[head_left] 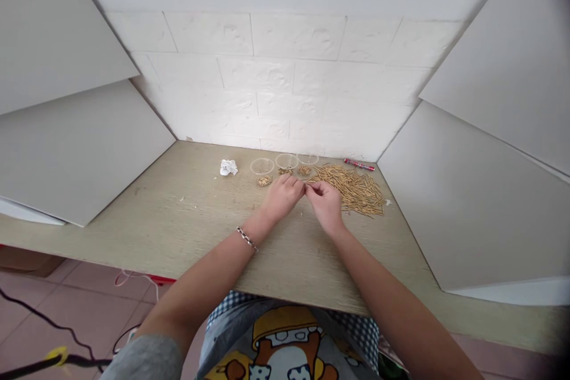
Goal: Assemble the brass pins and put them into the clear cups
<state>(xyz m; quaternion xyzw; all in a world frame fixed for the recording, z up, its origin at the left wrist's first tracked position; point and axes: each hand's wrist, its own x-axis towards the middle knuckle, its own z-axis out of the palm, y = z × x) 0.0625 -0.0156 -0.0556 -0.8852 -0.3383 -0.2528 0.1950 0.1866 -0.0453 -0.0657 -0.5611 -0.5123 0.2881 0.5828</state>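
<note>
While the person's left hand (pixel 285 195) and right hand (pixel 326 200) meet at curled fingertips in the head view, any grip too small to tell, a heap of thin gold-coloured rods (pixel 351 187) lies just beside the right.

The head camera looks forward, down onto the table (pixel 294 267).

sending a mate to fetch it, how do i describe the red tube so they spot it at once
Start at the white brick-patterned wall behind the table and go to the table's far right corner, beside a grey panel. There a slim red tube lies just behind the heap of thin gold-coloured sticks. It is one mostly red piece, thicker than any of the sticks.
</note>
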